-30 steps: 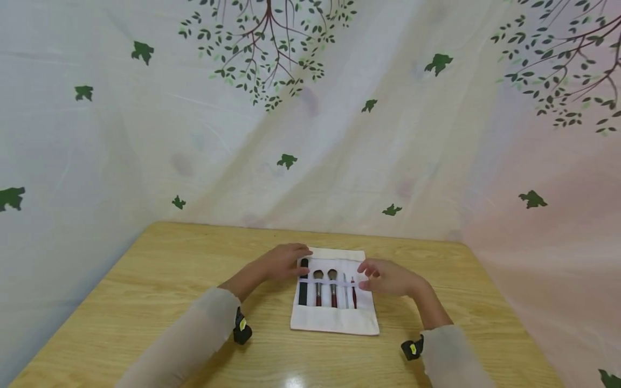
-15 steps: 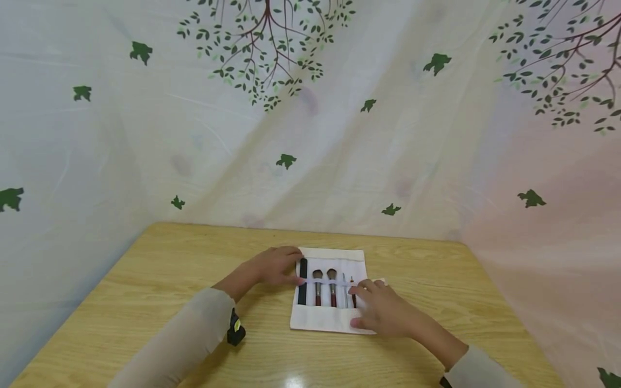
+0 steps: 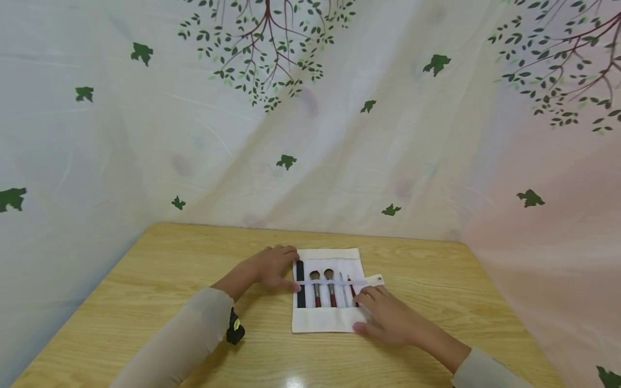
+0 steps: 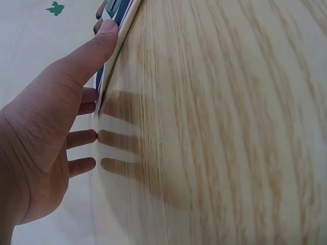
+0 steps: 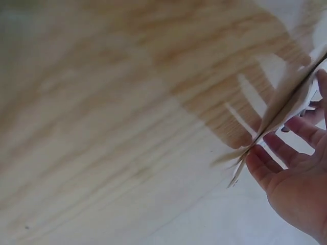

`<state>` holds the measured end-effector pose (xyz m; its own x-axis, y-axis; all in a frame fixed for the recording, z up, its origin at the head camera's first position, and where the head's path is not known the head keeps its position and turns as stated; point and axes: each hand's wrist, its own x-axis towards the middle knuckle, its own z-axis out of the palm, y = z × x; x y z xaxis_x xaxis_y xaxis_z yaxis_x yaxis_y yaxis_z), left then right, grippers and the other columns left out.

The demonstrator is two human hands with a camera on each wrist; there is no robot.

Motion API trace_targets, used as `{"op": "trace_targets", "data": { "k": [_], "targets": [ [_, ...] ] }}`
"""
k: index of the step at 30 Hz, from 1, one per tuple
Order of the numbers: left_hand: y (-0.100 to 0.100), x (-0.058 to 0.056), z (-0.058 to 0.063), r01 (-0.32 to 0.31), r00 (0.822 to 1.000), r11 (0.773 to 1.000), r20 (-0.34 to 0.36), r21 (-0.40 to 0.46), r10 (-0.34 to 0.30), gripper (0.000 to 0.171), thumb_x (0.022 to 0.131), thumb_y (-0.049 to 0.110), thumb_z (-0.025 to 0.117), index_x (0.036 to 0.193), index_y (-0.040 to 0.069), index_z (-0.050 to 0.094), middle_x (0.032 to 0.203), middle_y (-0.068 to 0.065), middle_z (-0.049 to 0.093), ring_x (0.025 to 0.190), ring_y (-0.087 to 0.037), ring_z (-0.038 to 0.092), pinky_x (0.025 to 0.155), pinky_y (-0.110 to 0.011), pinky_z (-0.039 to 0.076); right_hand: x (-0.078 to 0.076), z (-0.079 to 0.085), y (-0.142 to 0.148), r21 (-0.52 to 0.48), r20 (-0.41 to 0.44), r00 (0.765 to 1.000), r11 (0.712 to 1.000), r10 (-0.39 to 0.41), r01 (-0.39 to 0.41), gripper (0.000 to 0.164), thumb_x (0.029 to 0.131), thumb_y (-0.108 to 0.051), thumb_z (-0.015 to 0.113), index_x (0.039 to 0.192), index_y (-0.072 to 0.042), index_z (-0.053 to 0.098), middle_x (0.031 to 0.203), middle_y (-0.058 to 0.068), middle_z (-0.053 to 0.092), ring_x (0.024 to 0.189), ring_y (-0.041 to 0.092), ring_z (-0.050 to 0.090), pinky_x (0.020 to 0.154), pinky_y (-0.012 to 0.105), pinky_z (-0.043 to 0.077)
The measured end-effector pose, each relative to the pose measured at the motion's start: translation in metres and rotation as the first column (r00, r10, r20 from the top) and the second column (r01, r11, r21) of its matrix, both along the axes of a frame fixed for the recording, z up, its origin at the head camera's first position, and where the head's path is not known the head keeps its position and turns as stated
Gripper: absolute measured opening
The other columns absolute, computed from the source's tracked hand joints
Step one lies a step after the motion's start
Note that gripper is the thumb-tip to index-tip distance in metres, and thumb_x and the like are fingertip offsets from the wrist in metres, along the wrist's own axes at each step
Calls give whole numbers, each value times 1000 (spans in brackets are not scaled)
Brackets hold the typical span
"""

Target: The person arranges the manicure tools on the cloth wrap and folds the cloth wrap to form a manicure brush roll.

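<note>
A white fabric brush roll (image 3: 320,321) lies unfolded on the wooden table. Under its light band sit a long black item (image 3: 301,296), two fluffy brushes (image 3: 332,293) with red handles, a slim silvery tool (image 3: 343,293) and a thin red one (image 3: 351,285). My left hand (image 3: 269,268) rests at the roll's left edge; in the left wrist view its thumb (image 4: 97,53) touches the cloth and the other fingers are extended. At the right edge, my right hand (image 3: 390,318) touches the cloth with extended fingers (image 5: 283,148), partly covering the lower right corner.
A small white tab (image 3: 375,279) with a snap sticks out past the roll's right edge. The wooden table (image 3: 194,258) stretches around it on every side. Behind stands a pale curtain (image 3: 233,178) printed with leaves and branches.
My right hand has come down along the roll's right edge, and the tab now points outward to the right. My left hand has slid slightly left; the roll has shifted a little.
</note>
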<state>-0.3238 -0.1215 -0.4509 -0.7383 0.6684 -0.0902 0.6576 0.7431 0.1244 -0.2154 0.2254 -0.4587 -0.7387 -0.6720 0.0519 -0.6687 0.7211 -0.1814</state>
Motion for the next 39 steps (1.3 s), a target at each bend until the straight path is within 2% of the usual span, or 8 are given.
{"op": "trace_targets", "data": {
  "k": [5,9,15,21,24,27,33,39],
  "targets": [
    [0,4,2,-18,999,999,-28,-32,17,92,82,84,58,140,13,55,146,-6,51,132,-32,46,109,-59,37,-3,-4,1,-9,-28,1000,1000,-11,11,52,101,-59,53,123,-12,61,124,6,58,118,24,53,101,48,46],
    [-1,9,0,-30,997,998,-78,-62,25,94,77,90,56,132,13,57,136,-4,55,121,-27,50,105,-54,40,-9,-2,4,-17,-25,1000,1000,10,-11,50,101,-54,58,126,-10,60,126,8,59,119,28,54,102,51,46],
    [-6,29,3,-60,991,991,-128,-116,45,90,72,95,53,113,15,59,113,1,58,102,-19,50,92,-45,43,-24,4,10,31,-23,998,998,59,-59,52,101,-48,59,133,-6,60,134,13,61,126,36,54,106,55,43],
    [-7,40,9,-71,992,990,-114,-122,57,77,78,89,55,103,16,60,96,6,53,92,-16,46,85,-39,40,-30,12,13,65,31,997,995,68,-70,56,102,-45,60,141,-6,57,140,16,58,130,40,51,107,59,41],
    [-7,39,11,-59,994,994,-99,-91,50,63,87,78,59,104,18,63,97,7,55,95,-15,47,85,-38,40,-28,13,11,68,17,995,993,98,-99,52,102,-40,62,139,-3,59,137,16,60,127,38,53,105,57,43],
    [-6,34,10,-10,997,1000,-74,-20,9,51,91,64,66,111,17,67,106,5,60,103,-18,52,89,-40,43,-25,15,7,35,16,990,990,137,-138,45,101,-31,65,135,-1,62,131,14,64,123,35,56,103,54,44],
    [-3,25,7,60,998,995,3,79,-60,53,93,51,72,129,12,66,127,-3,62,119,-22,55,102,-44,46,-21,14,-2,-13,-55,979,980,196,-197,29,94,-18,73,120,-3,71,113,8,69,109,29,61,95,47,49],
    [-2,24,6,81,996,991,39,103,-85,52,92,46,75,127,8,68,127,-6,63,118,-22,57,102,-41,48,-14,12,-5,35,-93,986,990,137,-134,28,94,-20,75,118,-8,72,111,3,67,105,24,57,92,45,49]
  ]
}}
